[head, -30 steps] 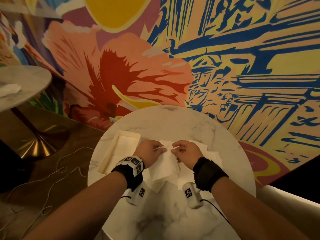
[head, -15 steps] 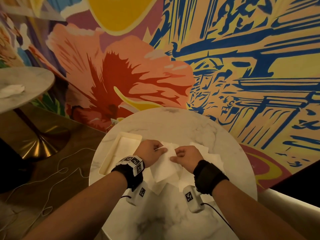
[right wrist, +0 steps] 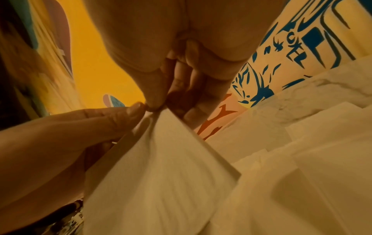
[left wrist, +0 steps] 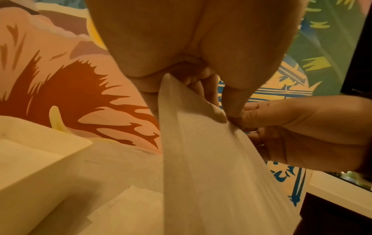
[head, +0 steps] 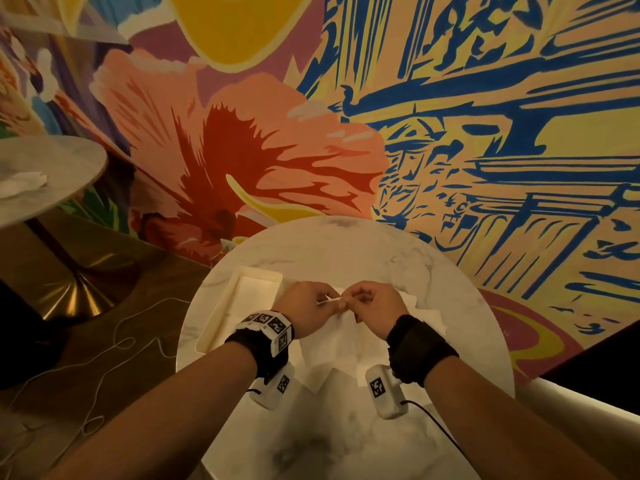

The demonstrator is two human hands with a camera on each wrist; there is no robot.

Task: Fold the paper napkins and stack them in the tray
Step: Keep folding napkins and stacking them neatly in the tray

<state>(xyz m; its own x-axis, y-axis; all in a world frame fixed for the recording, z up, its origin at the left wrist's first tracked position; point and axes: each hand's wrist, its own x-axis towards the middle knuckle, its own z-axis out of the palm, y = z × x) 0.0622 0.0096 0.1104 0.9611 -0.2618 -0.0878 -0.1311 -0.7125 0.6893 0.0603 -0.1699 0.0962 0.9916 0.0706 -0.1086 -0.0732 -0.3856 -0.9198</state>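
I see soft, matt, faintly ribbed paper napkins [head: 346,332], a smooth pale plastic-looking tray [head: 221,313], and a polished, veined marble desk [head: 346,251].

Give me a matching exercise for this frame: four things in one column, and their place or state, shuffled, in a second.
Things:
1. held napkin
2. tray
3. loose napkins
4. crumpled napkin

Places or states:
A. spread on the table under the right hand
B. on the far round table
C. pinched by both hands, left hand too
D. left of the hands

Pairs: 1-C, 2-D, 3-A, 4-B
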